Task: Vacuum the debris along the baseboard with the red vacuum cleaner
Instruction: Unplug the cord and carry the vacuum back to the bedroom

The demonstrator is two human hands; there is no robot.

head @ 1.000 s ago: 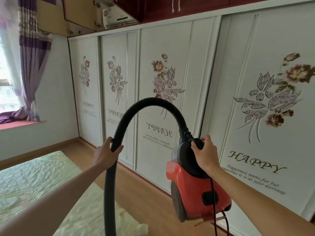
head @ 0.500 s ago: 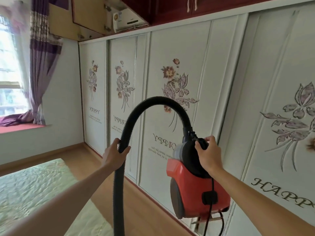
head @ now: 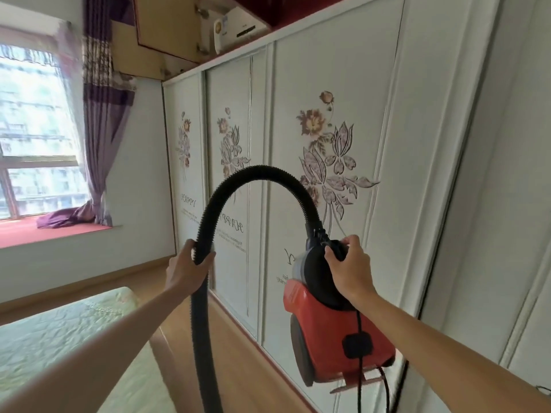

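Observation:
The red vacuum cleaner (head: pixel 331 338) hangs in the air at the lower right, carried by its black top handle, which my right hand (head: pixel 350 269) grips. Its black ribbed hose (head: pixel 259 172) arches up from the body and drops down out of the bottom edge of the frame. My left hand (head: pixel 185 271) is closed around the descending part of the hose. A black power cord (head: pixel 359 368) dangles from the body. The wooden baseboard (head: pixel 89 281) runs along the far wall under the window. The hose's nozzle end is out of view.
White sliding wardrobe doors (head: pixel 337 129) with flower decals fill the right side, close to the vacuum. A bed with a pale green cover (head: pixel 59 332) lies at the lower left. A strip of wooden floor (head: pixel 238 362) runs between them. A window and purple curtain (head: pixel 104 120) are at the left.
The view has swung left, bringing the window and far wall further into the frame. Both hands keep the same grips; the vacuum and hose stay in about the same place in front of me.

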